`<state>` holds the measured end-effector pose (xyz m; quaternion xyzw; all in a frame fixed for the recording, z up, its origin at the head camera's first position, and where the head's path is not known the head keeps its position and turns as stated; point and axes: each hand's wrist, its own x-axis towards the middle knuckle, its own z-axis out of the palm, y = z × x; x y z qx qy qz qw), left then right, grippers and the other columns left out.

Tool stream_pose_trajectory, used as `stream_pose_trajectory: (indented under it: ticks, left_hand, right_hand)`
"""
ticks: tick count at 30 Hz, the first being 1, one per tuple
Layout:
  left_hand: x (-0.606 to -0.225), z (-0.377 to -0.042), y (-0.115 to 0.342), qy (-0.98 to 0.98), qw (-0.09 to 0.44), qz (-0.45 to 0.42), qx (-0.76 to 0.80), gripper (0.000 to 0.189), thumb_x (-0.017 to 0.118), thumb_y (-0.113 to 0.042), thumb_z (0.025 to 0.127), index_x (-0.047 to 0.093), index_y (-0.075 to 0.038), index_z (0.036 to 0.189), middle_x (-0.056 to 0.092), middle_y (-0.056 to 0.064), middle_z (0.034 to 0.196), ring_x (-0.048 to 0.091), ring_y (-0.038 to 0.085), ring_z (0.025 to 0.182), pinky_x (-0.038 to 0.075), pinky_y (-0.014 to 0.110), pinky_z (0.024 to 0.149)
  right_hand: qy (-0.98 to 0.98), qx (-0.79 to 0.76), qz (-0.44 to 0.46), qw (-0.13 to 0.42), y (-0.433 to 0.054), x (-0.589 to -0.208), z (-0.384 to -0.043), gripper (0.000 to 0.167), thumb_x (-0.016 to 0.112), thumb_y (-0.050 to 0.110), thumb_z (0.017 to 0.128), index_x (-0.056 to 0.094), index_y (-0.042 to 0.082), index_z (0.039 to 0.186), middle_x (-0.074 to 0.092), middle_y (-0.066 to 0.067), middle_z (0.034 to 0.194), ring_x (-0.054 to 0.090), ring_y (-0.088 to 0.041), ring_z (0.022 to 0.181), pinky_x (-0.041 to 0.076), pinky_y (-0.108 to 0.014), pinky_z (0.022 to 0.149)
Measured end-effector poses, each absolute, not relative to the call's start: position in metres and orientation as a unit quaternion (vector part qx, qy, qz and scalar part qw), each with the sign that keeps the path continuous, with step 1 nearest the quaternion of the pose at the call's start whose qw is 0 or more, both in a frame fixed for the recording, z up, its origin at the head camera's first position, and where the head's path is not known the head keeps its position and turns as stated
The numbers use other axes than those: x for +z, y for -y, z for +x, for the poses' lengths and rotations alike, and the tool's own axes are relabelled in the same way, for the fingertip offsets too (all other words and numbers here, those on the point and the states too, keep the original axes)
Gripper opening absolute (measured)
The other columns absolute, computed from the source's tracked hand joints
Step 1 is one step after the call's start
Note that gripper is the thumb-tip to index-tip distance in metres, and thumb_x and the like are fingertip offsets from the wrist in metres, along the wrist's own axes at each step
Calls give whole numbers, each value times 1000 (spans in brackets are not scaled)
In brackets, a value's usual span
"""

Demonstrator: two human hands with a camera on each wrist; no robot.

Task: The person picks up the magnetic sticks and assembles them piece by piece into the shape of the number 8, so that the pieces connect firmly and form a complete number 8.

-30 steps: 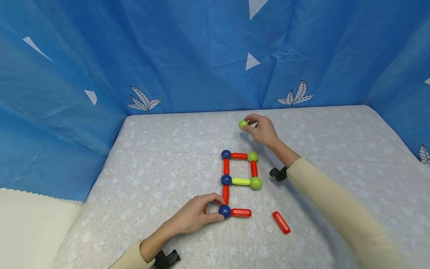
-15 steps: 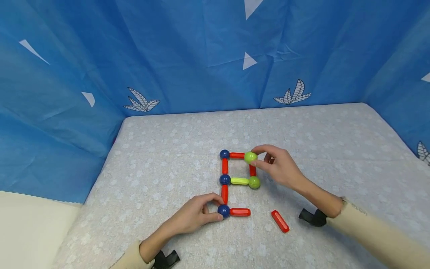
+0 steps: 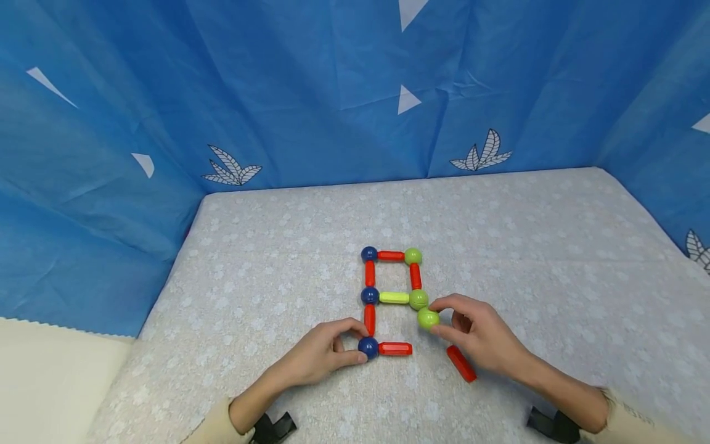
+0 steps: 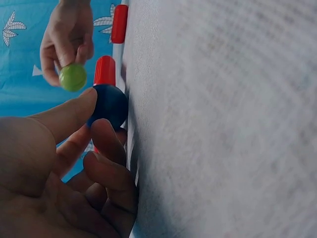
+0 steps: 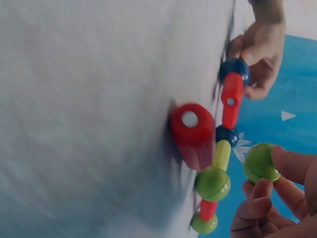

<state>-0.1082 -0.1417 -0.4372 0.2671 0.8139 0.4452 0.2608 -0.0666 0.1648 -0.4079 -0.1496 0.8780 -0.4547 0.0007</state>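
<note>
My left hand (image 3: pixel 324 351) pinches a dark blue ball (image 3: pixel 368 348) at the near left corner of a flat figure of balls and rods. A red rod (image 3: pixel 395 349) sticks out to the right from that ball, its far end free. Between thumb and fingers my right hand (image 3: pixel 482 333) holds a green ball (image 3: pixel 428 318), which in the right wrist view is held above the cloth. In the head view it overlaps the lower edge of the figure's middle green ball (image 3: pixel 418 299). A yellow-green rod (image 3: pixel 394 298) joins that one to a blue ball (image 3: pixel 370 295).
A loose red rod (image 3: pixel 461 364) lies just below my right hand. The figure's far side has a blue ball (image 3: pixel 369 254), a red rod (image 3: pixel 391 255) and a green ball (image 3: pixel 413 256). Blue curtains (image 3: pixel 310 92) hang behind the patterned tablecloth (image 3: pixel 266 259).
My right hand has brought its green ball from beyond the figure's far side toward me, past the far green ball, to the middle one. My left hand stays on the blue ball.
</note>
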Motion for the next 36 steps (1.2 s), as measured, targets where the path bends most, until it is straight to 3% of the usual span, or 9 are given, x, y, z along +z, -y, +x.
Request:
stream_pose_trajectory:
  ticks: [10,24,36]
  left_hand:
    - [-436,-107,141,-815,262,265,443,28,75,-30,89,65,-25,114,63,-9,89,48,5,51,40,22,49]
    - [-435,-108,140,-817,258,267,442,29,75,-29,89,65,-25,115,64,-12,101,48,5,53,41,22,50]
    - [-435,-107,140,-818,258,265,440,29,75,-30,89,65,-25,116,64,-12,100,49,5,53,41,22,50]
  right_hand:
    - [-868,-469,-161,29,-165,-415,-56,25,78,19,86,68,20,109,55,6,73,47,-6,57,42,-24,50]
    - [-876,-448,-144,111,-165,-418,-51,26,78,27,87,68,17,109,54,6,71,45,-4,54,40,-24,48]
    - [-881,-428,-170,110,-161,-422,-46,22,78,26,86,69,21,106,49,12,65,41,-1,53,38,-22,49]
